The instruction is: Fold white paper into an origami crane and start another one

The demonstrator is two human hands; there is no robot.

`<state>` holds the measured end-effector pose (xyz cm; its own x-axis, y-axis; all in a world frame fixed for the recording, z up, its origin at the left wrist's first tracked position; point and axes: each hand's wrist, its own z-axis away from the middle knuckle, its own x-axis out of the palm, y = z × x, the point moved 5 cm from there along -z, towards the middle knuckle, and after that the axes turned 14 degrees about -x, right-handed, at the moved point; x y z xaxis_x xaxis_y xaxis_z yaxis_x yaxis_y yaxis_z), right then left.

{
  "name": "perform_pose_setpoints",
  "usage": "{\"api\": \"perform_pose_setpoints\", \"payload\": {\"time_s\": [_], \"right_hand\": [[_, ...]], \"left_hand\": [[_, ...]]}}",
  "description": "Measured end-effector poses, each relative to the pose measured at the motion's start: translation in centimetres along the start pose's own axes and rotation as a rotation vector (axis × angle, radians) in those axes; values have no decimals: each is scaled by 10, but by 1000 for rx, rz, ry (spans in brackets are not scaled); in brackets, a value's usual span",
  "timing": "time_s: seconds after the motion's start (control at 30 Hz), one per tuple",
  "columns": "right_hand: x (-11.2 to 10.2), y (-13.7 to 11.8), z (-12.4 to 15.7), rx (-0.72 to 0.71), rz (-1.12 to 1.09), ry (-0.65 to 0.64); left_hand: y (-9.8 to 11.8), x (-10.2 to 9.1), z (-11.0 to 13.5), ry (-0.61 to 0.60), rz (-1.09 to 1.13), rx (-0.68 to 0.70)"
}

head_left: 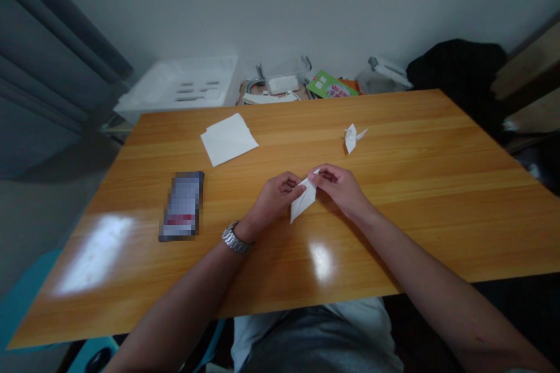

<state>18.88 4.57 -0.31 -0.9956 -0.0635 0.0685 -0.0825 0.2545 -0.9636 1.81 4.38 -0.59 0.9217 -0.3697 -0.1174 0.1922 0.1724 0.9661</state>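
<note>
Both hands meet over the middle of the wooden table (pixel 394 233), pinching a partly folded white paper piece (pixel 303 203). My left hand (pixel 273 198), with a metal watch on the wrist, grips its left side. My right hand (pixel 341 186) holds the upper right tip between thumb and fingers. The paper's long pointed flap hangs down toward me. A finished white paper crane (pixel 352 137) rests on the table beyond my right hand, apart from it.
A stack of white paper sheets (pixel 228 139) lies at the far left of the table. A dark phone (pixel 182 205) lies flat left of my left hand. Behind the table are a white tray (pixel 179 86), a green booklet (pixel 329 86) and a dark bag (pixel 459 70).
</note>
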Motion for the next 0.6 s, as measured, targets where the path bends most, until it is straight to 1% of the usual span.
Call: {"api": "perform_pose_setpoints", "payload": {"time_s": [0.3, 0.5, 0.6], "right_hand": [[1, -4, 0, 14, -16, 6], [0, -5, 2, 42, -90, 18], [1, -4, 3, 86, -137, 40]], "left_hand": [[3, -1, 1, 16, -19, 8], [6, -6, 4, 126, 2, 48], [7, -8, 4, 138, 16, 61]]}}
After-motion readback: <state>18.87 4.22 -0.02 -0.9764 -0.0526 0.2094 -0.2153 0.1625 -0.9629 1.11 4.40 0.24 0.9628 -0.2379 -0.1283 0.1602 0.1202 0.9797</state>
